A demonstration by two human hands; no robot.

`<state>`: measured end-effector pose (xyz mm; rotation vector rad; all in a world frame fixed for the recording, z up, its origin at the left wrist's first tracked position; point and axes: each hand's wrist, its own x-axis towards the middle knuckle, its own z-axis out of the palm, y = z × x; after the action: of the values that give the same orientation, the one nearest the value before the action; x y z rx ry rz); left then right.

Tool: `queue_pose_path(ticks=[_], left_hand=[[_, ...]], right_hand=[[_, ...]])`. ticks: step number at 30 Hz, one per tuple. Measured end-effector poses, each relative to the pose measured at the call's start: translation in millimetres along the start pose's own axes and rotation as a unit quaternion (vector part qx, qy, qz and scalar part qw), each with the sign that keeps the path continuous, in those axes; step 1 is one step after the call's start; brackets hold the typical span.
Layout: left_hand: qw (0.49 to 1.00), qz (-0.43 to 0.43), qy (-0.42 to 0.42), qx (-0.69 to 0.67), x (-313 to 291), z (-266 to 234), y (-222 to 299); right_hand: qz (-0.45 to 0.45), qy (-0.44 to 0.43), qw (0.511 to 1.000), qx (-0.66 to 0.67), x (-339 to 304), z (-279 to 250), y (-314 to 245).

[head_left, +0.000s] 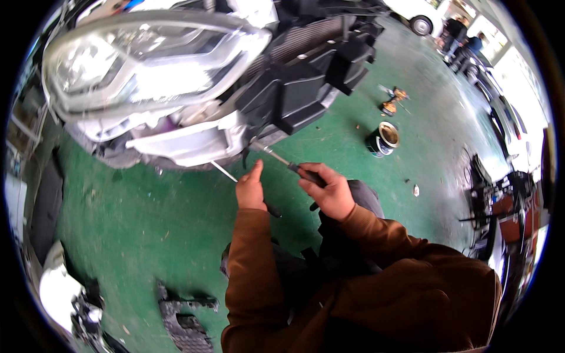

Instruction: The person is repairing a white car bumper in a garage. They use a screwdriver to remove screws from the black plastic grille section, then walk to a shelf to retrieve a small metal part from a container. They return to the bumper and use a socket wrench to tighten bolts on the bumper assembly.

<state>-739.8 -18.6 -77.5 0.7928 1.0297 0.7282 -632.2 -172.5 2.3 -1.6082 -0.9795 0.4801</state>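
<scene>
My right hand [331, 191] is closed round the dark handle of a screwdriver [281, 157]. Its metal shaft points up and left, with the tip at the lower edge of the car's black front frame [282, 97]. My left hand [250, 191] is wrapped round a second long tool. That tool's pale straight shaft [224, 171] comes out toward the white bracket [194, 141] below the headlight, and a dark handle end shows beside my wrist. My fingers hide its middle, and its exact kind is unclear. The clear headlight [153, 65] sits above the bracket.
On the green floor [147, 223] to the right stand an open dark can [383, 140] and a yellow-and-black power drill [389, 107]. A broken black plastic part [182, 320] lies at lower left, near a white car part [59, 285]. People [462, 38] are far off at upper right.
</scene>
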Motion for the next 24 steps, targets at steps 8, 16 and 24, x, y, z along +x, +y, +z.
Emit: queue_pose_path(ticks=[8,16,24], left_hand=[[0.965,-0.040,0.124,0.225,11.6,-11.2,-30.5],[0.959,0.280,0.044,-0.006,-1.2,21.0,11.8],[0.972,0.153,0.167,-0.063,-18.5,37.8,1.5]], right_hand=[[0.281,-0.092,0.902,0.315,16.6,-11.8,-4.6],[0.240,-0.070,0.943,0.219,12.0,-6.2,-14.3],[0.208,-0.048,0.970,0.113,4.4,10.6,-18.5]])
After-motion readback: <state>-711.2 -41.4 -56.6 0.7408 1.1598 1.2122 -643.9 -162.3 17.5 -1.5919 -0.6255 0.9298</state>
